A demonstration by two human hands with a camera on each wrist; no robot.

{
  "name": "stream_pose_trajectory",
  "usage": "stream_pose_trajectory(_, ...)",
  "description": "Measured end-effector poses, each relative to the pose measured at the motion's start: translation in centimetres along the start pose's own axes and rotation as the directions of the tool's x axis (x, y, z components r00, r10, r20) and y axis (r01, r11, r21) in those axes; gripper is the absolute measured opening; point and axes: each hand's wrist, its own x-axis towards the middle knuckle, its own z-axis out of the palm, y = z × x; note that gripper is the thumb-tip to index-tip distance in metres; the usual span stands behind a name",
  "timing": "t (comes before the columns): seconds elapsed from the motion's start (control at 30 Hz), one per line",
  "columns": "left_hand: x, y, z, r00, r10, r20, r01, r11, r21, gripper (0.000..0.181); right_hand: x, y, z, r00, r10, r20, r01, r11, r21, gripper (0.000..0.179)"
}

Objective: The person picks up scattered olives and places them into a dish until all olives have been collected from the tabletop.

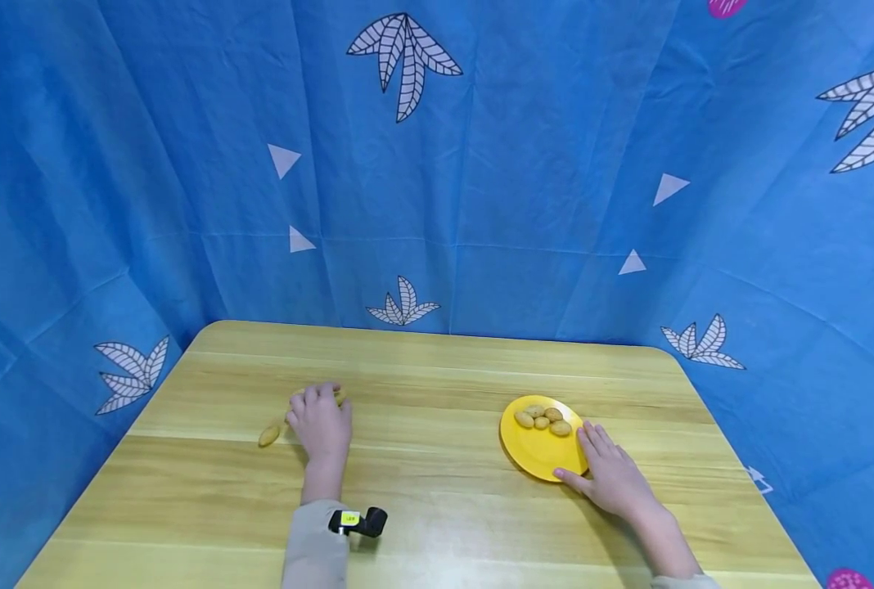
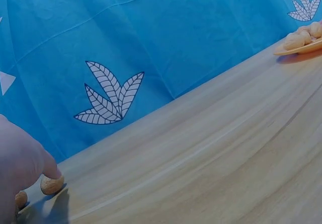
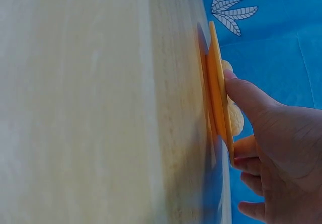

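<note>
My left hand point(image 1: 321, 421) reaches palm down over small potatoes at the table's left side. One small potato point(image 1: 341, 397) peeks out beside its fingers. In the left wrist view a fingertip touches the top of a small potato point(image 2: 52, 184), and another point(image 2: 20, 200) shows next to the hand; the other fingertips are hidden. My right hand point(image 1: 614, 478) rests at the right rim of a yellow plate point(image 1: 540, 460), its fingers and thumb spread along the edge. Several small potatoes point(image 1: 542, 423) lie on the plate's far half.
A loose small potato point(image 1: 269, 435) lies left of the left hand on the wooden table point(image 1: 422, 458). Behind the table hangs a blue curtain point(image 1: 511, 164) with leaf prints. A black camera mount point(image 1: 359, 521) sits on the left sleeve point(image 1: 315, 548).
</note>
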Motion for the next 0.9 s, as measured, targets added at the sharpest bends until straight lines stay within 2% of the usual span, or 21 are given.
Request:
stream_pose_trajectory(0.3, 0.17, -0.13, -0.12, 0.999, -0.019, 0.046, 0.017, 0.999, 0.044, 0.028, -0.08, -0.03, 0.12, 1.0, -0.004, 0.002, 0.004, 1.0, 0.0, 0.091)
stream_pose_trajectory(0.6, 0.43, -0.84, 0.07, 1.0, -0.013, 0.018, 0.012, 0.999, 0.042, 0.025, -0.01, -0.1, 0.17, 1.0, -0.008, 0.002, 0.008, 1.0, -0.002, 0.091)
stream_pose_trajectory(0.9, 0.86, -0.58, 0.39, 0.999, -0.007, 0.034, 0.005, 0.999, 0.053, 0.024, 0.07, 0.18, 0.15, 1.0, -0.007, -0.003, 0.007, 1.0, -0.002, 0.091)
